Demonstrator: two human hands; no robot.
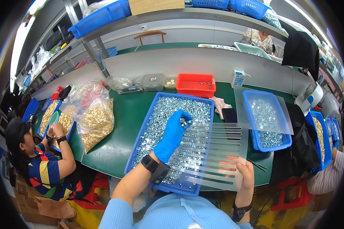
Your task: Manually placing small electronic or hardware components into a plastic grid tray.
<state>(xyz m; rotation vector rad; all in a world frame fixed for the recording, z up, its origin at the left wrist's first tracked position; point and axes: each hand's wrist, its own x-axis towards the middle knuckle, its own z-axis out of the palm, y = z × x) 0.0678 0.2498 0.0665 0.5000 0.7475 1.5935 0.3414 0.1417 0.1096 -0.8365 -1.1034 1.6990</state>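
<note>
A long blue tray (131,157) full of small silver metal parts (168,108) stands in front of me. Over the tray my left hand (174,133), in a blue glove, is curled with silver parts showing between its fingers. It is at the upper left edge of a clear slotted plastic sheet (202,154), which lies slanted across the tray's right side; silver parts show through and along its slots. My bare right hand (240,170) grips the sheet's lower right corner, thumb on top and fingers seen through the plastic beneath.
A second blue tray (256,141) of silver parts, partly covered by a clear sheet, stands right. Around are a red bin (196,86), a phone (229,115), tweezers (258,165) and a bag of gold-coloured parts (97,122). A co-worker (46,164) sits left; a shelf (187,15) spans above.
</note>
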